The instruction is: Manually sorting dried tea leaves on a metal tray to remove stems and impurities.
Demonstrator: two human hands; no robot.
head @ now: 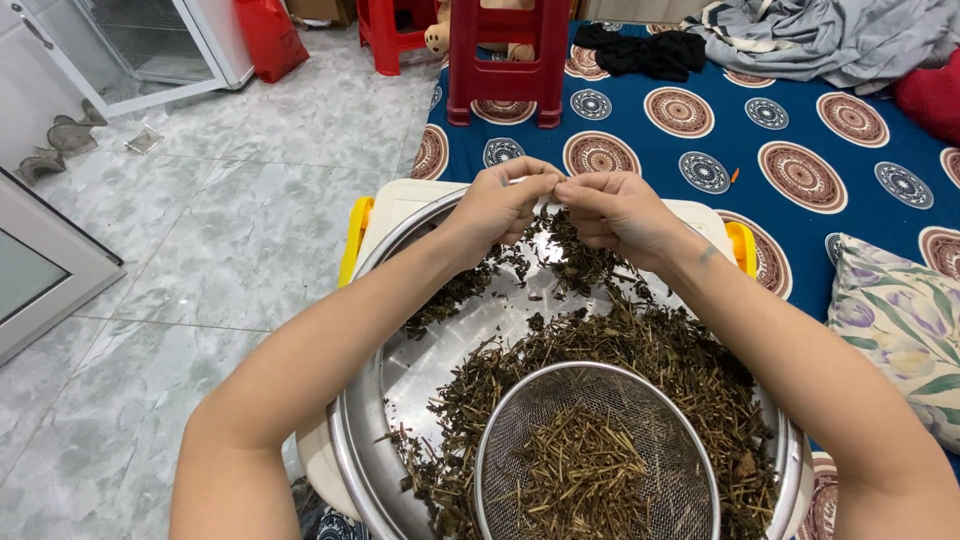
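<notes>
Two hands: left hand (503, 205) and right hand (617, 212), fingertips touching, pinched narrow on one dried sprig (545, 205) above the far rim; one steel basin (352, 440) of dried herbs (640, 350); one mesh sieve (597, 455) of stems, near; grey tiled floor (220, 230) left, patterned blue mat (800, 130) right; red stool (503, 60) far.

Head view — steeply down, close — over basin (370, 440).
</notes>
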